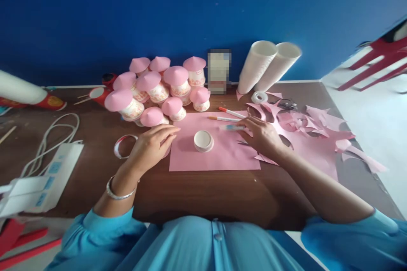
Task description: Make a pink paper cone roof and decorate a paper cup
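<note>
Pink paper sheet (222, 156) on the brown tabletop (206, 194) lies under both hands. The left hand (149, 146) rests loosely spread and empty on its left edge. The right hand (262, 135) is at its right edge, fingertips on a pen (230, 127), grip unclear. An upturned white cup (203, 141) stands between them, with pink-roofed cups (159, 89) farther back.

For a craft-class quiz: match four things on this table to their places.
Things
1 small white paper cup
2 two stacks of white paper cups
3 white power strip
4 cut pink paper scraps
Places
A against the blue wall
B near the brown table's left edge
C on the flat pink paper sheet
D right of the right hand
Pairs: 1-C, 2-A, 3-B, 4-D
</note>
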Motion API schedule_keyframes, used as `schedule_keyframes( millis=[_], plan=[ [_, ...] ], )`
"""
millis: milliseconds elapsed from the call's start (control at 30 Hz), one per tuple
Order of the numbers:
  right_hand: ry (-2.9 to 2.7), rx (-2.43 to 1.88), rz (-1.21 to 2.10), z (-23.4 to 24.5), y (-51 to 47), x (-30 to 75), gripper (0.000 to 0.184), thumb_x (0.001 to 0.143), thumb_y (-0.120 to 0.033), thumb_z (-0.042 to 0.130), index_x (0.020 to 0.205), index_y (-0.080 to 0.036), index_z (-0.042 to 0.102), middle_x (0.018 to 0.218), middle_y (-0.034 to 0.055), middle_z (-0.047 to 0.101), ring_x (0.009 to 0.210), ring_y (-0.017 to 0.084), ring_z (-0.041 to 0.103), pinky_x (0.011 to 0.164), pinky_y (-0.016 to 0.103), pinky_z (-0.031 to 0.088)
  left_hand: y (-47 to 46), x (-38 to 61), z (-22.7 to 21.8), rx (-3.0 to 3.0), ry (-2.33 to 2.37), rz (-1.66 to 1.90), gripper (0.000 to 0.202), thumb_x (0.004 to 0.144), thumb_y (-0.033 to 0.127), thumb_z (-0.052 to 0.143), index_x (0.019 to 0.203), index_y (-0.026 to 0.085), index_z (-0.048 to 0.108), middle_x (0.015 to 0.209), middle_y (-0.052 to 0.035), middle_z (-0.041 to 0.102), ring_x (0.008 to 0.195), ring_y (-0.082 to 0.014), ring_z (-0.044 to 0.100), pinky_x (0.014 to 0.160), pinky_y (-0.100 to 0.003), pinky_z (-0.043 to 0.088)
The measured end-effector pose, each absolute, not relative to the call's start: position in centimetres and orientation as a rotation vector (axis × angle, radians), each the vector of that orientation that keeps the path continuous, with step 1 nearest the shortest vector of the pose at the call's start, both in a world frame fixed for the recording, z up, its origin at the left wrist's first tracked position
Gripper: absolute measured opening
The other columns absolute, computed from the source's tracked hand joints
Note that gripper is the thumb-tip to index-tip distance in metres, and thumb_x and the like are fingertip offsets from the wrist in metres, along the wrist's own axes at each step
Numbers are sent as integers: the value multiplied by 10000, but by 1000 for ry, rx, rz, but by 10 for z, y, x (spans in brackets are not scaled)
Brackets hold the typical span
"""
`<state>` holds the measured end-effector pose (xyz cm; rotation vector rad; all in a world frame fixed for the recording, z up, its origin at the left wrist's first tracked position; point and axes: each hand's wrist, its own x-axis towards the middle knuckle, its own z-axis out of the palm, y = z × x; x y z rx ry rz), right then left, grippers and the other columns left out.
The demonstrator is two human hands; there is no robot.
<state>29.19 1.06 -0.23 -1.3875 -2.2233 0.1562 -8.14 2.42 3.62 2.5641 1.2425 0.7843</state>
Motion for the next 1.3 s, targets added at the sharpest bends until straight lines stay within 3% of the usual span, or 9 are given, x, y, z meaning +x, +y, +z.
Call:
schedule_keyframes(
  millis=[167, 367, 467, 833, 1000, 1133, 1200, 1300],
  plan=[
    [-2394, -1399, -328, -21, 2, 300, 171, 1004, -219, 560, 1051, -154, 711, 913, 138, 763, 842, 287, 700, 623, 369, 456, -8, -110, 34, 2537, 1484, 559, 233, 976, 261, 665, 1187, 211, 750, 1206, -99, 792, 1109, -275, 749, 984, -417, 611],
    [-2386, -1336, -587, -15, 3, 291, 186, 1006, -207, 601, 1162, -149, 684, 1105, 145, 765, 1057, 323, 697, 739, 386, 506, -24, -123, 22, 2470, 1670, 296, 459, 957, 294, 680, 1392, 154, 633, 1403, -155, 704, 1296, -355, 654, 1117, -533, 544],
    [-2382, -1268, -629, -8, -2, 286, 200, 994, -205, 642, 1177, -129, 670, 1094, 139, 771, 963, 302, 709, 734, 386, 511, -24, -124, 16, 2449, 1681, 248, 551, 923, 304, 716, 1436, 145, 592, 1459, -167, 670, 1334, -381, 628, 1144, -555, 524],
    [-2277, -1054, -281, 17, -30, 260, 213, 969, -116, 701, 1174, -160, 662, 982, 88, 793, 832, 225, 741, 727, 323, 533, -8, -131, 4, 2290, 1659, 398, 425, 1002, 290, 555, 1413, 181, 577, 1401, -157, 690, 1312, -343, 636, 1138, -552, 505],
    [-2376, -888, -93, 21, -42, 244, 119, 997, -88, 649, 1091, -159, 660, 932, 71, 791, 769, 186, 732, 669, 300, 513, 3, -134, 9, 2204, 1597, 340, 469, 913, 287, 641, 1367, 182, 588, 1261, -130, 688, 1237, -326, 644, 1106, -531, 517],
    [-2422, -819, 20, 16, -48, 234, 98, 998, -70, 625, 1054, -136, 671, 863, 67, 770, 720, 182, 711, 638, 314, 483, 4, -136, 12, 2122, 1613, 247, 346, 857, 311, 703, 1181, 197, 664, 1150, -96, 674, 1111, -300, 667, 1039, -489, 550],
    [-2425, -808, 100, 13, -51, 229, 111, 1011, -85, 602, 1075, -137, 677, 848, 63, 758, 723, 180, 703, 644, 313, 482, 4, -137, 12, 2109, 1617, 244, 395, 828, 315, 734, 1197, 195, 659, 1209, -107, 662, 1169, -315, 647, 1075, -498, 533],
    [-2463, -781, 218, 9, -55, 221, 170, 1034, -96, 539, 1087, -167, 684, 850, 57, 741, 740, 179, 685, 666, 310, 488, 4, -136, 11, 2153, 1575, 270, 539, 861, 332, 708, 1372, 203, 594, 1367, -128, 610, 1334, -340, 563, 1182, -538, 456]
  ],
)
